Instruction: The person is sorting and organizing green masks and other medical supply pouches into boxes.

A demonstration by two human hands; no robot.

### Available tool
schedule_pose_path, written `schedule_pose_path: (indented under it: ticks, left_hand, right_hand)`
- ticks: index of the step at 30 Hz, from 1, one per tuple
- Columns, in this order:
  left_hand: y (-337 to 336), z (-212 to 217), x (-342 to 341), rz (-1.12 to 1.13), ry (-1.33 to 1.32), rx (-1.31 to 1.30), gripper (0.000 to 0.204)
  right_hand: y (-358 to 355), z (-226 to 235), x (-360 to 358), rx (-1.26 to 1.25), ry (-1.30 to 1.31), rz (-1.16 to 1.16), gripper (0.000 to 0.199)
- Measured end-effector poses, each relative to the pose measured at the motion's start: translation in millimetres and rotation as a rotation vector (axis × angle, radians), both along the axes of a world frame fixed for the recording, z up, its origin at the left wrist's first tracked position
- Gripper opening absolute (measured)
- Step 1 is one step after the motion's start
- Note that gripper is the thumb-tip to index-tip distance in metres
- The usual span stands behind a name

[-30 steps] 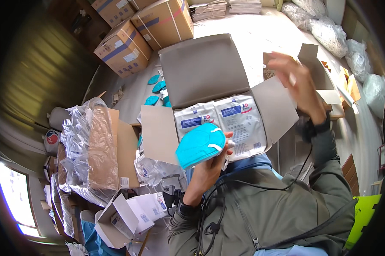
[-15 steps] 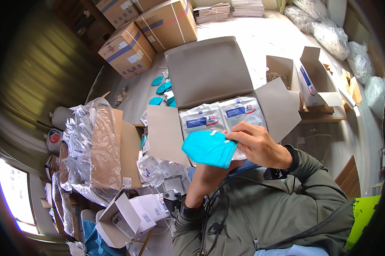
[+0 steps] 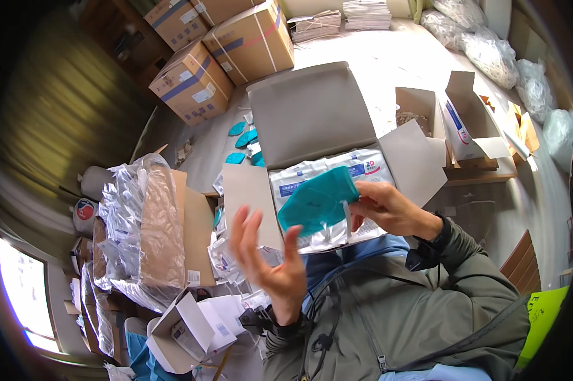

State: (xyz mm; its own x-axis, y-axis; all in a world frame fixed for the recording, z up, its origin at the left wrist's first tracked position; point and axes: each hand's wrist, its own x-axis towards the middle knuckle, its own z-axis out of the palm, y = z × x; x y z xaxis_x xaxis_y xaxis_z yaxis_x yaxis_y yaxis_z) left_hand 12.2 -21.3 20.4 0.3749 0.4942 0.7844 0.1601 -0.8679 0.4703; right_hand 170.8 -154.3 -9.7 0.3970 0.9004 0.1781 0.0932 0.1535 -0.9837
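Observation:
A folded teal face mask (image 3: 319, 202) hangs over the open carton, gripped at its right edge by my right hand (image 3: 388, 209). Thumb and fingers pinch it near a white strap. My left hand (image 3: 269, 263) is raised to the left of the mask, fingers spread, palm up, holding nothing. Below the mask, silver-white sealed pouches (image 3: 370, 166) with blue labels lie side by side in the carton (image 3: 312, 108), whose flaps stand folded out. The mask hides part of the pouches.
Several teal masks (image 3: 237, 159) lie left of the carton. A box of clear plastic-wrapped pouches (image 3: 124, 216) stands further left, above a small white open box (image 3: 175, 340). Strapped cartons (image 3: 248, 41) are stacked at the back; open boxes (image 3: 471, 120) stand right.
My left hand has come out from behind the mask and opened to the left. The right hand has turned the mask, now tilted with its other side showing.

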Motion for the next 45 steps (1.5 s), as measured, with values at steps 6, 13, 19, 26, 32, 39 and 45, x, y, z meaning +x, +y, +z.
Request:
schedule_pose_path:
  ticks: [6,13,19,26,32,39,45]
  left_hand:
    - [4.6,-4.7,19.8,-0.371,0.170,-0.664,0.025]
    - [4.9,-11.8,21.6,-0.405,-0.013,-0.722,0.017]
    - [22.6,-20.8,26.9,-0.517,0.005,-0.864,0.035]
    - [5.9,-18.3,19.3,-0.856,0.245,-0.732,0.044]
    - [-0.4,-9.1,7.4,-0.758,0.462,-0.579,0.024]
    - [8.4,-20.0,8.8,-0.948,0.350,-1.024,0.026]
    - [15.5,-32.5,29.8,-0.579,-0.051,-0.918,0.033]
  right_hand:
    - [2.0,1.0,-2.9,-0.073,0.022,-0.001,0.019]
    - [-1.0,14.3,-14.1,-0.072,-0.520,-0.165,0.019]
    - [-5.6,24.1,-4.8,0.026,-0.509,-0.019,0.011]
    - [2.0,16.1,-19.6,-0.009,0.010,0.051,0.025]
    - [-3.9,21.2,-14.9,0.045,-0.299,-0.037,0.026]
    - [0.3,34.6,-15.9,0.283,0.037,0.109,0.036]
    - [9.1,25.9,-45.8,0.229,-0.198,-0.217,0.029]
